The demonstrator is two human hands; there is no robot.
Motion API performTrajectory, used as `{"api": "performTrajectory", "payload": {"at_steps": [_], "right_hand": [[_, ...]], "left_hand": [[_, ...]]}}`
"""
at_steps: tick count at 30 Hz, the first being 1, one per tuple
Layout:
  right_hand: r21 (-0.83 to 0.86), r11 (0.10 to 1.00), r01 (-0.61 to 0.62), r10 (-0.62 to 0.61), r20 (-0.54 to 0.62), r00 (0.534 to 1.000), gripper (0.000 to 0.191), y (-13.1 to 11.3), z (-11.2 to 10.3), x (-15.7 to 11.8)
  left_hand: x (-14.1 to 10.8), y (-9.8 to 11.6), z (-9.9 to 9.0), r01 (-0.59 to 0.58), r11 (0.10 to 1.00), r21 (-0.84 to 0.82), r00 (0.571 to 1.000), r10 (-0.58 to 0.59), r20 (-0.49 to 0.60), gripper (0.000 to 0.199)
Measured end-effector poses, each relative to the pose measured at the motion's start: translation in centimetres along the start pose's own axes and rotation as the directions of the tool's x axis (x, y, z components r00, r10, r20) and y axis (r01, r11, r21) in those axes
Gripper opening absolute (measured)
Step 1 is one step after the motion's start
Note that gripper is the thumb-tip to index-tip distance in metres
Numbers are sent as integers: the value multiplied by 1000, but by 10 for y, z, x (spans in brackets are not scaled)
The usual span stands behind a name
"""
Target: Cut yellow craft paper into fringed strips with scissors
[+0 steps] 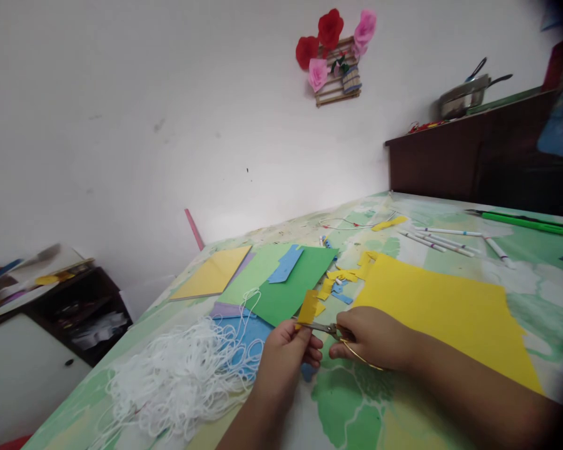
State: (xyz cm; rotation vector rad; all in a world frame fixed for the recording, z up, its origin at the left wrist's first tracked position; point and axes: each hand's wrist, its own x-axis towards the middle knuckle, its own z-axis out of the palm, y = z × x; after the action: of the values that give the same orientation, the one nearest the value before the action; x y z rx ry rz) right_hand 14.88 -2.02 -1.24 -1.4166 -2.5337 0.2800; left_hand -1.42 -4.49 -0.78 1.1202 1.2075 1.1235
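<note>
My left hand (pixel 288 353) pinches a small strip of yellow paper (pixel 308 304) that stands up from the fingertips. In my right hand (pixel 373 337) is a pair of scissors (pixel 326 327), its blades at the strip's lower part, close to my left fingers. Just beyond the hands lie small yellow and blue paper scraps (pixel 340 284). A large yellow sheet (pixel 443 312) with a cut, uneven edge lies under and beyond my right forearm. Left of the strip, a dark green sheet (pixel 291 290) overlaps a light green one (pixel 246 265), with a blue piece (pixel 285 264) on top.
A tangled heap of white cord (pixel 178 375) covers the table's near left, partly over a blue sheet (pixel 248 331). Yellow card (pixel 211 273) lies at the far left. White markers (pixel 443 239) and a green cutter (pixel 525 222) rest at the far right. Behind the table is a wall.
</note>
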Motion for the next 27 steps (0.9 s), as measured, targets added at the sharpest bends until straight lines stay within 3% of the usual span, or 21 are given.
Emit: {"api": "performTrajectory", "payload": {"at_steps": [9, 27], "right_hand": [[34, 999, -17, 18, -35, 999, 41, 3, 2, 2], [97, 995, -17, 20, -30, 999, 36, 0, 3, 2]], "left_hand": [[0, 5, -2, 38, 999, -37, 999, -38, -11, 14], [1, 4, -3, 4, 999, -39, 997, -6, -73, 12]]}}
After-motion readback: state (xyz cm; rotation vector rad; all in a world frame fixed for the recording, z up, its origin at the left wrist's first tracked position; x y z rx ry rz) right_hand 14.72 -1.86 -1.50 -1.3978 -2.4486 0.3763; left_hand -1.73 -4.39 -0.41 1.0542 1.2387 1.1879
